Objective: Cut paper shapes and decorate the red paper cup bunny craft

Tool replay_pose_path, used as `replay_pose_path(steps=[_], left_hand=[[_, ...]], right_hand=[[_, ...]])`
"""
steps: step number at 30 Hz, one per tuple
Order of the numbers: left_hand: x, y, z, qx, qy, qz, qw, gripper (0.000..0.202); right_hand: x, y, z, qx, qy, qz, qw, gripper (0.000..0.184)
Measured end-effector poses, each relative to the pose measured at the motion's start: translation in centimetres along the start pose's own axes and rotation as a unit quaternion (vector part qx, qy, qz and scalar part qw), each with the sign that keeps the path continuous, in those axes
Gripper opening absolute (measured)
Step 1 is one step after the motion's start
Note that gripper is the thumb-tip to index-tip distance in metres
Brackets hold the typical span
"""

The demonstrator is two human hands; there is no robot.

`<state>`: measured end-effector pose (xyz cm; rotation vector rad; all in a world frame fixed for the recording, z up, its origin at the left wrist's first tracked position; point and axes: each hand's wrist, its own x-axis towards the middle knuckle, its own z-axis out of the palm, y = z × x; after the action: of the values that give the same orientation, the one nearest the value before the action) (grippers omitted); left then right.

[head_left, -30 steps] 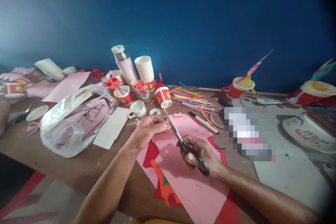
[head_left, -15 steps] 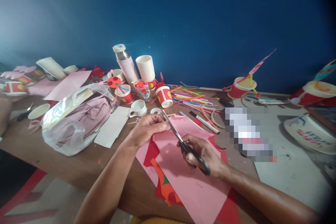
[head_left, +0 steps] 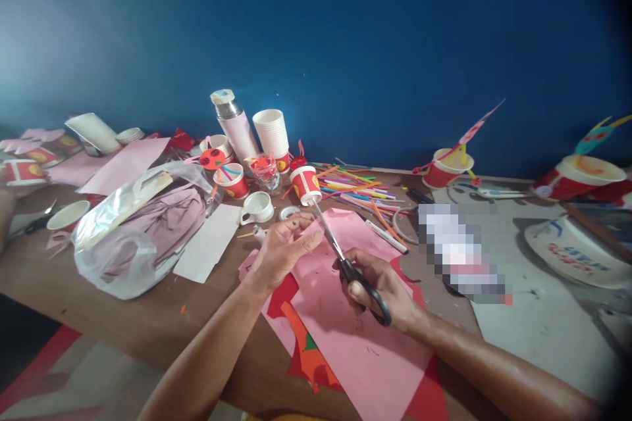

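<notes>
My right hand (head_left: 378,286) grips black-handled scissors (head_left: 351,270), fingers around the handles. The blades look closed or nearly so and point up and to the left, with the tip just below a red and white paper cup (head_left: 305,185). Close to the blades, on their left, is my left hand (head_left: 286,247), its thumb stretched out apart from the fingers. I see nothing held in it. Beneath both hands lies pink paper (head_left: 365,342), on top of red sheets (head_left: 434,388) and orange paper scraps (head_left: 316,358).
Behind my hands stand a flask (head_left: 237,128), stacked paper cups (head_left: 271,131) and a pile of coloured sticks (head_left: 353,184). A clear plastic bag (head_left: 118,270) with folded pink material lies left. Decorated cups (head_left: 439,171) stand right. Another person's hand (head_left: 4,210) shows blurred at the far left.
My left thumb and fingers, earlier close together at the scissor tip, have moved apart. The right hand keeps hold of the scissors almost in place. The view has shifted slightly.
</notes>
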<state>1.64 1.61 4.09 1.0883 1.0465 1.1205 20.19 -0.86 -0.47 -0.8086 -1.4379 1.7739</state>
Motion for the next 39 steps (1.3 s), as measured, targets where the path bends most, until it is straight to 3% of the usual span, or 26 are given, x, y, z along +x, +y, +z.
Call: replay_pose_path(steps=[3, 9, 14, 39], left_hand=[[-0.1, -0.2, 0.2, -0.002, 0.023, 0.007, 1.0, 0.022], [-0.2, 0.0, -0.4, -0.023, -0.01, -0.019, 0.999, 0.018], [-0.3, 0.4, -1.0, -0.002, -0.004, -0.048, 0.999, 0.017], [-0.3, 0.7, -1.4, 0.044, -0.007, -0.059, 0.997, 0.017]], right_hand=[[0.0, 0.0, 0.1, 0.001, -0.002, -0.002, 1.0, 0.044], [-0.2, -0.2, 0.0, -0.007, -0.017, 0.018, 1.0, 0.046], [-0.3, -0.3, -0.2, -0.013, -0.04, 0.012, 0.999, 0.044], [-0.1, -1.3, -0.2, -0.011, -0.057, 0.03, 0.998, 0.047]])
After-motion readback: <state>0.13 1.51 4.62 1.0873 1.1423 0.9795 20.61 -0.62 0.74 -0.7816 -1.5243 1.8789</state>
